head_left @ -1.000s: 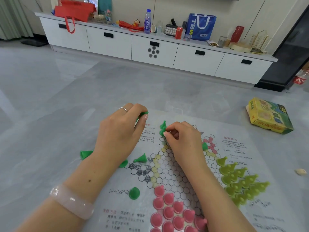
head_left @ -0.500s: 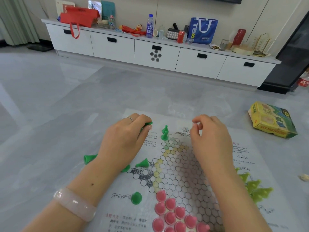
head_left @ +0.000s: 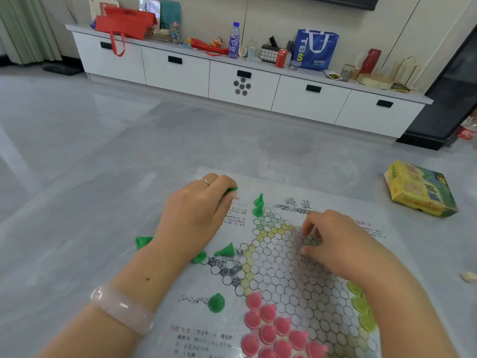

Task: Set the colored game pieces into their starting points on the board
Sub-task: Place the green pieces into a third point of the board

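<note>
On the grey floor lies the paper board point(head_left: 335, 202), a hexagon star grid. Left hand point(head_left: 196, 215) sits at the board's far-left edge, fingers curled around dark green pieces, one tip poking out by the fingertips at point(head_left: 232, 189); looks like a stash held ready so pieces can be fed over one at a time. Right hand point(head_left: 335, 244) hovers low over the grid's right-centre, thumb and fingers curled toward a speck of green point(head_left: 309, 243) on the board; whether it already pinches that piece or is only closing on it I cannot tell.

Two green pieces stand upright point(head_left: 258, 205) at the far star point, so that corner looks like green's start and is barely filled. Loose green pieces lie tipped over: one on the floor left of the board point(head_left: 143, 241), two near the left wrist point(head_left: 225, 250) point(head_left: 200, 257), one nearer on the board's margin point(head_left: 216, 303).

Pink pieces point(head_left: 273, 329) fill the near point, packed; yellow-green pieces point(head_left: 361, 308) sit at the near-right point, partly hidden by the right forearm. Both sets seem done.

Judgement: green is the set in hand, most of it still to stand up. Yellow game box point(head_left: 420, 189) lies on the floor far right, well apart.
</note>
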Motion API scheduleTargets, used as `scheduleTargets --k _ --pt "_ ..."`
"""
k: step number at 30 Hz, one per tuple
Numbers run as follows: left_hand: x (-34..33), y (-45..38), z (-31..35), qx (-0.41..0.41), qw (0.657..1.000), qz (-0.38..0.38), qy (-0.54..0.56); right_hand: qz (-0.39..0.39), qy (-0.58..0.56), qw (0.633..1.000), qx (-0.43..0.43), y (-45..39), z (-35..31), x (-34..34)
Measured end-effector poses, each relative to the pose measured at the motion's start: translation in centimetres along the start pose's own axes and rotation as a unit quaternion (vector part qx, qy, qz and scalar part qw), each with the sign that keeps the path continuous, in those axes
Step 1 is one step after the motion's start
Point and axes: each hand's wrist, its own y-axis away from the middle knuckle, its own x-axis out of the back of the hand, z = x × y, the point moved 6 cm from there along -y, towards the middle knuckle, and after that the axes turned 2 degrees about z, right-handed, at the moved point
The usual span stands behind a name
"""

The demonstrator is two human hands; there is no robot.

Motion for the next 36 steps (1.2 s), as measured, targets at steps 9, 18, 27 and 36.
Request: scheduleTargets --k 9,18,27,36 --pt "0.2 0.0 -0.1 0.004 1.000 0.006 -0.002 0.035 -0.052 0.998 0.014 -0.1 -0.1 0.3" --pt "0.1 -0.1 -0.3 0.011 1.000 0.005 0.016 0.142 -0.446 0.884 0.017 -2.3 -1.8 -0.1" --pt "0.0 -0.1 -0.5 0.023 1.000 0.004 0.016 0.240 -0.447 0.862 0.007 -3.8 -1.4 -1.9" --pt "-0.1 0.0 -0.4 0.031 0.999 -0.008 0.028 0.252 -0.279 0.926 0.034 -4.7 -1.2 -2.1"
